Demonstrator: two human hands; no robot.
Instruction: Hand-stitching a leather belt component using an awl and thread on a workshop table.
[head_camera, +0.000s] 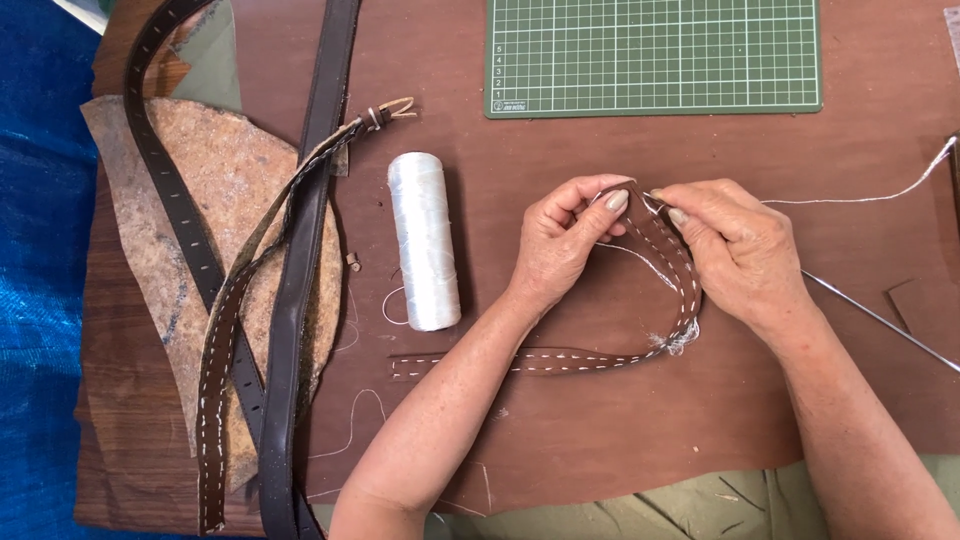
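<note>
Left hand (560, 245) and right hand (735, 250) fingers pinch shut on stitched leather strap (560, 360); likely light, pliable, best gripped near loop.

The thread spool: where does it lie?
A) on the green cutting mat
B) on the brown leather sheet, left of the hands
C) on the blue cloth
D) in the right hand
B: the white spool lies on its side on the brown leather sheet, left of the left hand, well below the green mat.
</note>
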